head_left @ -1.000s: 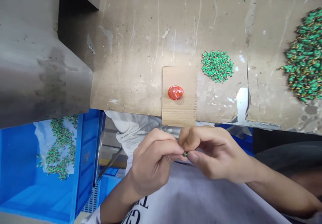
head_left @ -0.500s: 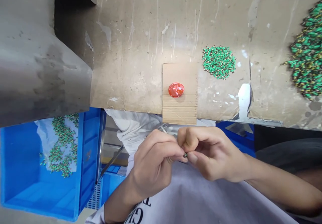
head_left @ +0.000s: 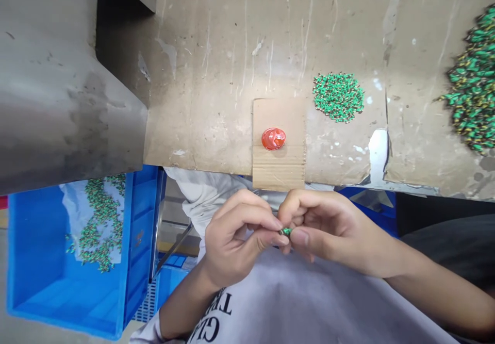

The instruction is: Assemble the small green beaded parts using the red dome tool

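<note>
Between the fingertips of both hands sits a small green piece with a dark, metallic-looking end (head_left: 285, 231). My left hand (head_left: 240, 238) pinches it from the left with thumb and forefinger. My right hand (head_left: 340, 233) grips its other side, the thumb pressing near it and the other fingers curled. Both hands are in front of the table edge, above my lap. Just beyond them lies a cardboard piece (head_left: 279, 171) carrying a small glossy red lump or cup of red paste (head_left: 274, 138).
A small pile of green pieces (head_left: 338, 97) lies right of the cardboard, and a larger green-and-dark pile (head_left: 474, 86) at the far right. A blue crate (head_left: 34, 261) with similar pieces stands lower left, below a grey metal housing (head_left: 69, 101). The table (head_left: 201, 127) has torn covering.
The held piece has turned, so its green body shows where mainly a dark end was visible. My fingers have shifted around it. The view has moved slightly, carrying the table rightward.
</note>
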{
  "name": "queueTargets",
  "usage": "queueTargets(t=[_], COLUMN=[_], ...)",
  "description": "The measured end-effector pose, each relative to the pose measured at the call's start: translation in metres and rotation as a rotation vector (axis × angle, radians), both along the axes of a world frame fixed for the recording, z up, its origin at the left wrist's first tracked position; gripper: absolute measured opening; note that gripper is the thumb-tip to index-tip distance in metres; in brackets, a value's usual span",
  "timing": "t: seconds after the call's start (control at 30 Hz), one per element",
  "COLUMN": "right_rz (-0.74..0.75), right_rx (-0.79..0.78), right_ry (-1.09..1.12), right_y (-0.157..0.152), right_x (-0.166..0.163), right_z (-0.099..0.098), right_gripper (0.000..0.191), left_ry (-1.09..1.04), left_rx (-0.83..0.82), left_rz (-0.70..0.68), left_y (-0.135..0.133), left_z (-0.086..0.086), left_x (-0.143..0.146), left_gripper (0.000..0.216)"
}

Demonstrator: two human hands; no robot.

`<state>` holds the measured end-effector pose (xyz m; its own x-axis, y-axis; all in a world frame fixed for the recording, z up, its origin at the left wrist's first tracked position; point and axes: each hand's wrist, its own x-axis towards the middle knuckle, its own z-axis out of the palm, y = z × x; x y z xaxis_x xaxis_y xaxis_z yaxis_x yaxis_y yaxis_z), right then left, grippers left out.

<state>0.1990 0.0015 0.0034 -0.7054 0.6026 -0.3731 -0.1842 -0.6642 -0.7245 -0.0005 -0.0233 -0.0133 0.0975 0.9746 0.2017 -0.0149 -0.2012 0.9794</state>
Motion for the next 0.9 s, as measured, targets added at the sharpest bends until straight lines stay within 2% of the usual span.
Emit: queueTargets(t=[0.17, 0.37, 0.5, 0.67, 0.9], right_rz=[-0.088, -0.118, -0.104, -0.109, -0.107], right_rx=[0.077, 0.460, 0.612, 0.652, 0.529], right_ry=[0.017, -0.112, -0.152, -0.158, -0.109], right_y=[-0.003, -0.005, -0.006, -0.005, -0.006], right_x=[-0.004, 0.000, 0.004, 0.003, 0.000], right_z=[0.002, 0.002, 0.000, 0.003, 0.004], right_gripper=[0.014, 0.007, 0.012, 0.017, 0.015], left_ry=[-0.047, -0.104, -0.123, -0.082, 0.062], left_rx=[0.013, 0.054, 0.100, 0.184, 0.282], left_rz=[0.018, 0.016, 0.017, -0.022, -0.027], left_y=[-0.002, -0.003, -0.001, 0.002, 0.002], left_z=[-0.003, -0.011, -0.013, -0.011, -0.008], left_x=[0.002, 0.004, 0.005, 0.003, -0.002], left_gripper=[0.018, 0.021, 0.022, 0.021, 0.022])
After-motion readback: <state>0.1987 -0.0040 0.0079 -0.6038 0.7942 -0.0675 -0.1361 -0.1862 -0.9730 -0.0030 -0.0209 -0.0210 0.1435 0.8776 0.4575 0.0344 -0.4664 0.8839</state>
